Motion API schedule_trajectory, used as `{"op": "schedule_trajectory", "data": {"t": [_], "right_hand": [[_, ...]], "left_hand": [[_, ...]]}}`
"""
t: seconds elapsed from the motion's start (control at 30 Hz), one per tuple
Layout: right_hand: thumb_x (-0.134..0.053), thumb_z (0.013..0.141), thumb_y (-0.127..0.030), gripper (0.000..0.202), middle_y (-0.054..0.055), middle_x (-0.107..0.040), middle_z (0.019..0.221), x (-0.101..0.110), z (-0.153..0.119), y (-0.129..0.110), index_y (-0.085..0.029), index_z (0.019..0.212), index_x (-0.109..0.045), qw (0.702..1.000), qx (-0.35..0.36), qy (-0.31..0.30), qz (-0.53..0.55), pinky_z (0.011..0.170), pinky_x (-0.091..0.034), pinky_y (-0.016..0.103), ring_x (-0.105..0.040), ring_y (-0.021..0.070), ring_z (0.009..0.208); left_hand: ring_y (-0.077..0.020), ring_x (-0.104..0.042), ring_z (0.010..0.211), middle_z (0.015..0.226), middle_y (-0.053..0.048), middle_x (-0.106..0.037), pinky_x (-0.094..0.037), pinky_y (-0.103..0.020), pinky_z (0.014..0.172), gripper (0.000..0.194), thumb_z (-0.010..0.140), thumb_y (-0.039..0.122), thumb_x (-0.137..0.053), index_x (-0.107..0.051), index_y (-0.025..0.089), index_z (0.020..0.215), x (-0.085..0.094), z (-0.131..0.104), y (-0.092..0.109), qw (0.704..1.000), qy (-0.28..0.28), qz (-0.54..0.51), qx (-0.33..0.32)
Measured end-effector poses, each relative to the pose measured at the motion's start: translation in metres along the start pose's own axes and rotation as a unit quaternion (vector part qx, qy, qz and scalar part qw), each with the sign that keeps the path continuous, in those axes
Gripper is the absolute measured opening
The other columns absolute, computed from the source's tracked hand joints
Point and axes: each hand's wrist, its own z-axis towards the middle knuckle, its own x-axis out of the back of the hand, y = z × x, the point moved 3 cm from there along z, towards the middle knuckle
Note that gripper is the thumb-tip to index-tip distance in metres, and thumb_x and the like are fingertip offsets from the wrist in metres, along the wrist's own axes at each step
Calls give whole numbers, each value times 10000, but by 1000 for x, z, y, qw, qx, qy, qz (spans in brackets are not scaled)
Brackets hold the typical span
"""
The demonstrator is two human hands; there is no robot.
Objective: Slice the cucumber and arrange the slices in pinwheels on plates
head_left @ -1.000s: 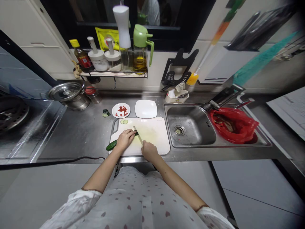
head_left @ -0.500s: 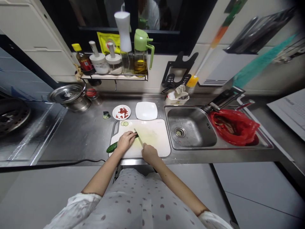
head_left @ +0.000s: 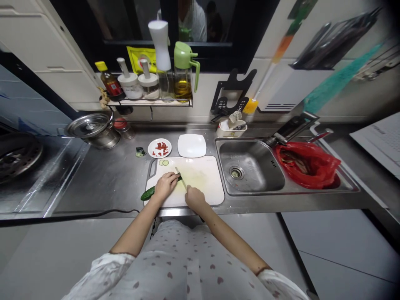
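Note:
A dark green cucumber (head_left: 148,193) lies slantwise across the white cutting board (head_left: 209,179). My left hand (head_left: 166,184) is closed over its middle, with the fingertips close to its cut end. In my right hand (head_left: 195,199) is the handle of a kitchen knife (head_left: 181,178), whose blade stands at the cut end beside my left fingertips. Cucumber slices (head_left: 163,163) rest at the board's top left corner. Behind the board are a white plate with chopped red pieces (head_left: 151,151) and a bare white square plate (head_left: 191,145).
Right of the board is a steel sink (head_left: 253,166), with a red plastic bag (head_left: 312,175) beside it. Cucumber trimmings (head_left: 140,152) lie on the counter. A lidded pot (head_left: 103,135) stands back left, below a rack (head_left: 150,102) of bottles and jars.
The view has shifted slightly. My hands, the cucumber and the knife keep nearly the same places on the board.

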Motion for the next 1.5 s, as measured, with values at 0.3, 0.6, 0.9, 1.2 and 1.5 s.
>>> {"op": "schedule_trajectory", "data": {"t": [0.3, 0.6, 0.9, 1.2, 1.5], "right_hand": [[-390, 903, -124, 291, 170, -685, 1034, -5, -6, 6, -116, 1152, -542, 1000, 2, 1, 7, 787, -454, 308, -652, 246, 1023], [-368, 919, -132, 290, 171, -686, 1025, -12, -24, 14, -124, 1147, -546, 1000, -20, -14, -13, 770, -445, 319, -658, 262, 1005], [-361, 929, -128, 290, 174, -686, 1027, -9, -8, 5, -123, 1169, -525, 1000, -15, 0, -3, 778, -442, 309, -656, 245, 1011], [-378, 913, -122, 294, 173, -684, 1048, 1, 11, -5, -114, 1160, -536, 1000, 1, 12, 5, 772, -453, 305, -654, 242, 1019], [-387, 915, -149, 288, 164, -683, 1051, -3, -8, 7, -126, 1160, -538, 1000, -4, -5, -3, 775, -436, 303, -648, 250, 1026]], "left_hand": [[-169, -603, 946, 1021, -48, -654, -495, -292, 850, 251, 933, 270, -508, -702, 247, 1091, 3, 0, 3, 1000, 0, 2, 2], [-167, -603, 949, 1036, -46, -657, -493, -291, 854, 243, 938, 255, -500, -702, 246, 1075, 7, 1, 8, 1000, 2, 6, 6], [-171, -602, 957, 1037, -45, -656, -495, -298, 862, 249, 930, 251, -505, -700, 252, 1084, 4, 1, 6, 1000, 1, 3, 5], [-171, -602, 967, 1034, -50, -651, -500, -302, 866, 252, 924, 242, -515, -701, 249, 1093, 3, 0, 4, 1000, 2, -1, 7], [-172, -599, 978, 1035, -46, -655, -496, -304, 879, 241, 918, 244, -523, -700, 257, 1081, -1, 0, 0, 1000, 6, 5, 5]]}}
